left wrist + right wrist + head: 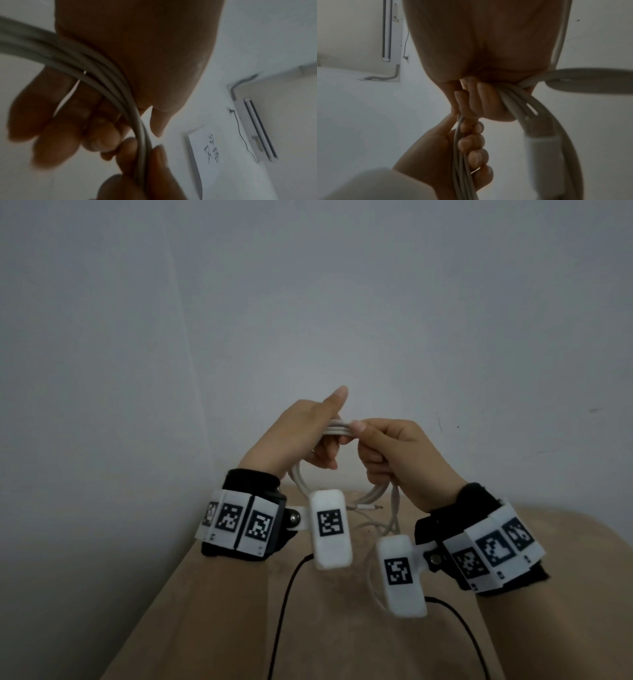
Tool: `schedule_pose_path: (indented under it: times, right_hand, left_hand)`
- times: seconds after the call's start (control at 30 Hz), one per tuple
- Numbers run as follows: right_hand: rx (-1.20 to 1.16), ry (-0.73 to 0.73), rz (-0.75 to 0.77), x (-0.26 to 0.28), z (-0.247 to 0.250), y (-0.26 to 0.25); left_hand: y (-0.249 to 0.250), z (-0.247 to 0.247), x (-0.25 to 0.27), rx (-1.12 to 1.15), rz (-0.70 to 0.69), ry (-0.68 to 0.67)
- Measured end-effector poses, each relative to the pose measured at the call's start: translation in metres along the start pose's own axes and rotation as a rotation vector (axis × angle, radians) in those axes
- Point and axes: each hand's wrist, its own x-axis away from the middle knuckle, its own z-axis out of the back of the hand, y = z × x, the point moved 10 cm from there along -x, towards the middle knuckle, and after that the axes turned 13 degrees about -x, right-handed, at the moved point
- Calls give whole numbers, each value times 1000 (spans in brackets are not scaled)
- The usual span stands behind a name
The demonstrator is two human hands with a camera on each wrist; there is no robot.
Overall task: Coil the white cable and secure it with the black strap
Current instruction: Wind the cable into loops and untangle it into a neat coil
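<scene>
Both hands, left hand (pixel 308 433) and right hand (pixel 397 453), grip the white cable (pixel 337 429) coil midair, no strap visible, so easing either grip probably springs the loops apart.

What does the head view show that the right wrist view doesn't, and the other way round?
Only the head view shows the beige table, both wrist bands, and a loose connector end hanging below the coil. Only the right wrist view shows a white plug up close and a wall-mounted unit. Both show the left hand and right hand gripping the bundled white cable. Neither shows the black strap.
</scene>
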Motion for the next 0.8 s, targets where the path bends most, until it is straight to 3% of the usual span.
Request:
schedule_pose_path:
  times: [0.17, 0.47, 0.63, 0.7, 0.8]
  right_hand:
    - [17, 54, 15, 0, 7, -4]
    - [100, 62, -4, 2, 18, -10]
    - [218, 309, 212, 2, 62, -24]
    - [275, 322, 161, 2, 68, -21]
    - [393, 186, -75, -1, 57, 8]
  left_hand:
    - [9, -8, -3, -170, -48, 58]
    - [-5, 18, -2, 219, 17, 193]
    - [-20, 35, 0, 329, 84, 300]
    - [-30, 44, 1, 375, 120, 338]
    - [-41, 51, 3, 488, 146, 354]
